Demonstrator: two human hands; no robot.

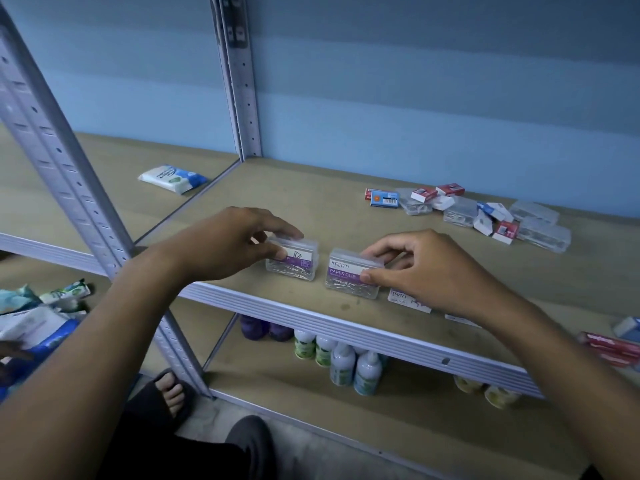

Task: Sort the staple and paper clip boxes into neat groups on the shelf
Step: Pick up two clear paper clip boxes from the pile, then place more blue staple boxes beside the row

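left hand (221, 242) — grip pinching left clip box (292, 258) | right hand (420, 271) — grip pinching right clip box (351, 273) | both near shelf (311, 202) front edge

Clear purple-banded paper clip boxes (292, 259), tan shelf (332, 216), seemingly red-white staple boxes (450, 189)

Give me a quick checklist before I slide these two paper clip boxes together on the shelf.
1. Left hand grips the left paper clip box: ok.
2. Right hand grips the right paper clip box: ok.
3. Gap between the two boxes free of clutter: ok.
4. Both boxes upright, labels forward: ok.
5. White staples box beside the right box, partly under the hand, clear of the slide: cannot tell.
6. Mixed pile at the back sorted: not ok.
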